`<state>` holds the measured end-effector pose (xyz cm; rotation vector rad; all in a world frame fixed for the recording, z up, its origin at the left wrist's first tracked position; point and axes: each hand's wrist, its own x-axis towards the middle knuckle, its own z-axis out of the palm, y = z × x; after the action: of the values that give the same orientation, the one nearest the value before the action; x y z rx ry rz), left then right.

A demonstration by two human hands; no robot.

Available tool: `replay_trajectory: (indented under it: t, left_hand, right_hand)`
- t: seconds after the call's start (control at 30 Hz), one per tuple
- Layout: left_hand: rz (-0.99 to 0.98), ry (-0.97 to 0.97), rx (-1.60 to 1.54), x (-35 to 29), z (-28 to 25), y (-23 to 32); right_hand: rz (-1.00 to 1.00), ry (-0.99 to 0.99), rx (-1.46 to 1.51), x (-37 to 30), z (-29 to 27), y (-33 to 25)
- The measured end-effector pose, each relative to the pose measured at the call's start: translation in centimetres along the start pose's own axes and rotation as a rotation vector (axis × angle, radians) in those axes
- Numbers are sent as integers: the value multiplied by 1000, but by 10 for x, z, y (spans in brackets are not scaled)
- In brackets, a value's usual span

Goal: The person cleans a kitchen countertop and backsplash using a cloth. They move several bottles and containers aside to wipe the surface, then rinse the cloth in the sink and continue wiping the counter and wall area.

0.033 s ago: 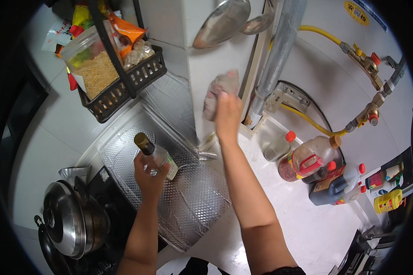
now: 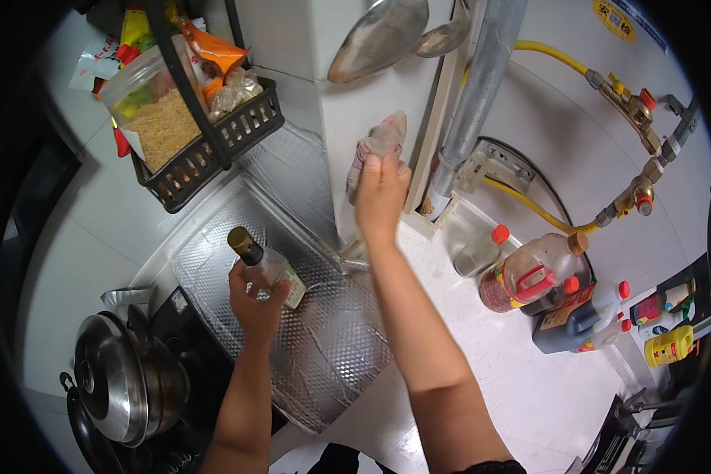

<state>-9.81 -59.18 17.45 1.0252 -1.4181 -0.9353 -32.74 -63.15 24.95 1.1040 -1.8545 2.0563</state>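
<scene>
Between the pillar's (image 2: 342,114) edges, our right hand (image 2: 384,196) clamps a cloth (image 2: 382,137), wiping seemingly unfinished. Our left hand's (image 2: 256,313) fingers clasp a bottle (image 2: 269,270).

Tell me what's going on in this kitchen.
A person is working with both hands. The left hand grips a clear bottle with a dark gold cap over a silver, dimpled foil sheet. The right hand holds a crumpled grey-and-pink cloth at the white wall column; whether it touches the wall is hard to tell. A round, lidded steel pot sits at the left.
</scene>
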Motion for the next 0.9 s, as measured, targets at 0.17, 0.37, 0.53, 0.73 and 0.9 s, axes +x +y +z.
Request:
replay_trajectory:
  t: [0.17,0.37,0.53,0.73,0.9]
  left_hand:
    - [-9,-3,-6,11,6,-10]
    - [-24,-41,12,20,7,-27]
    - [-15,-85,-24,17,12,-29]
    - [-34,-111,-27,-3,19,-2]
    - [-71,-255,-64,-40,45,26]
  right_hand:
    - [208,-70,-117,-48,7,50]
    - [163,-275,168,-7,-32,18]
    - [22,-118,21,-18,-6,-5]
    - [118,-265,-168,-59,-63,61]
    - [123,-424,-534,-129,-189,85]
